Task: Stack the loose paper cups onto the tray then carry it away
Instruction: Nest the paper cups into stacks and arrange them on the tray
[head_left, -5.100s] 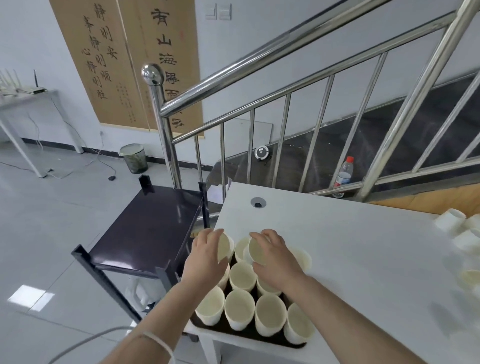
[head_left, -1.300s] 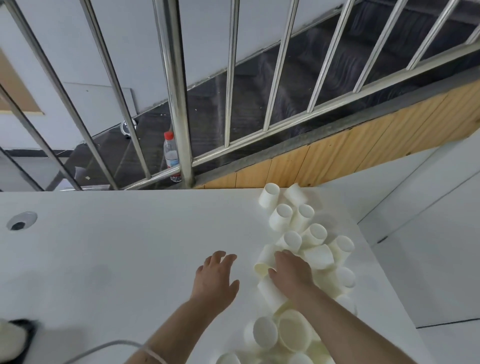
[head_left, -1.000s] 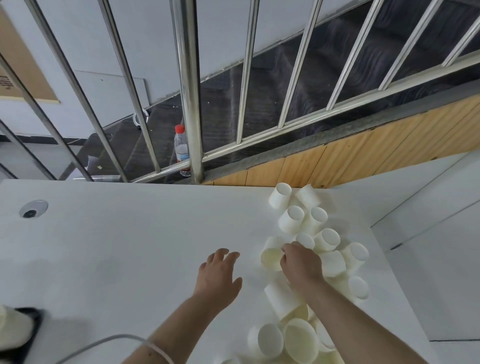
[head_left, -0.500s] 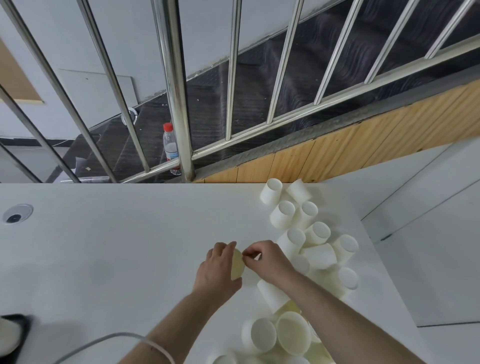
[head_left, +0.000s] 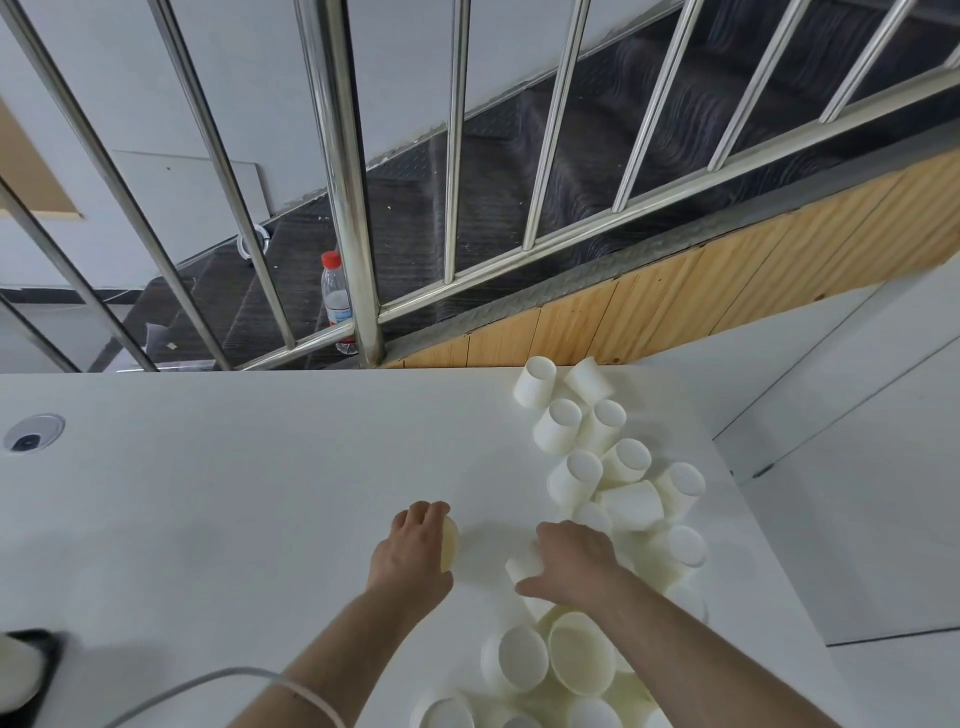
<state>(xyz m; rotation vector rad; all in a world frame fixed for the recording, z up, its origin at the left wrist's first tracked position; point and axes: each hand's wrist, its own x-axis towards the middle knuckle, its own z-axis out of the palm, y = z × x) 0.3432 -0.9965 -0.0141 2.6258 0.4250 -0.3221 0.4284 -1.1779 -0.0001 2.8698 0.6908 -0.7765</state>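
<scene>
Several loose white paper cups (head_left: 597, 467) lie in a heap on the right part of the white table (head_left: 234, 493), most of them on their sides. My left hand (head_left: 413, 551) holds one paper cup (head_left: 450, 538), its rim showing past the palm. To its right, my right hand (head_left: 574, 564) lies on the heap's near side, thumb and fingers curled round a cup on its side (head_left: 519, 566). A corner of the black tray (head_left: 44, 657) with a cup in it (head_left: 13, 673) shows at the lower left edge.
A steel stair railing (head_left: 343, 208) runs along the table's far edge, with a water bottle (head_left: 336, 299) on the steps behind it. A cable hole (head_left: 32, 439) sits at the table's far left. The table's right edge drops off just past the cups.
Half a second ago both hands met over one cup. That cup is now in my left hand alone, and my right hand has moved back right onto the heap.
</scene>
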